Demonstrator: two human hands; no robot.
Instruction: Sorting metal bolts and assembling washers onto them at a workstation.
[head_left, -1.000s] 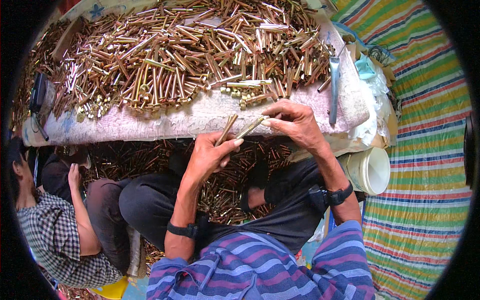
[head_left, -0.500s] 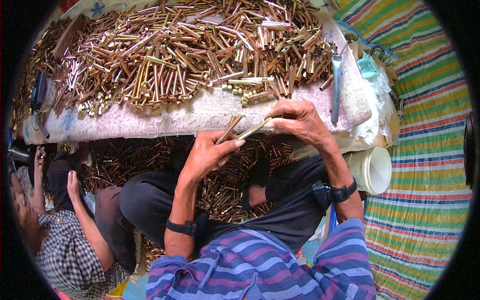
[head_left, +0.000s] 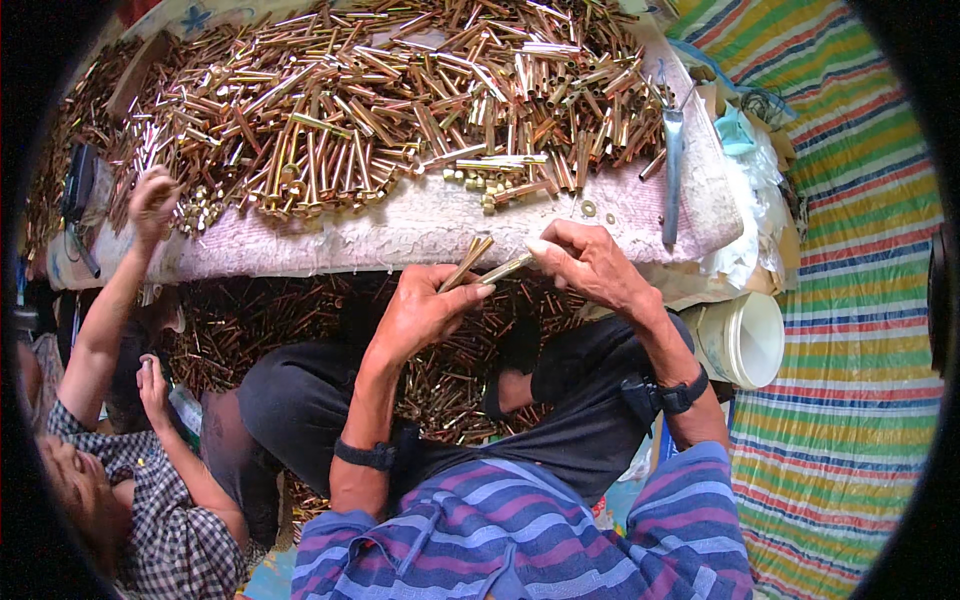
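**Slim metal rod point(head_left: 506, 270) held just before the cloth-covered table point(head_left: 320, 248)**

Nearest, on this side of the table, are the wearer's striped shirt point(head_left: 500, 530) and crossed legs in dark trousers point(head_left: 300, 400). Past them, many metal pieces point(head_left: 450, 400) lie heaped below the table's near edge.

Above that heap, just short of the table, the left hand point(head_left: 425, 308) is closed round a few metal tubes point(head_left: 467, 262) that point up toward the table, and its thumb steadies one end of the slim metal rod. The right hand point(head_left: 592, 265) pinches narrowly at the rod's other end; whether a small part sits between those fingertips is too fine to tell.

Right of the table's near corner, a white bucket point(head_left: 757, 340) lies tilted on a striped sheet point(head_left: 850, 400). At the table's left, a co-worker's hand point(head_left: 153, 203) reaches over the near edge.

On the table near that edge are two flat rings point(head_left: 588, 208), small brass-coloured nuts point(head_left: 490, 183) and, toward the right side, a long grey tool point(head_left: 672, 180). Farther back, a broad pile of metal tubes and bolts point(head_left: 390, 110) covers most of the table.
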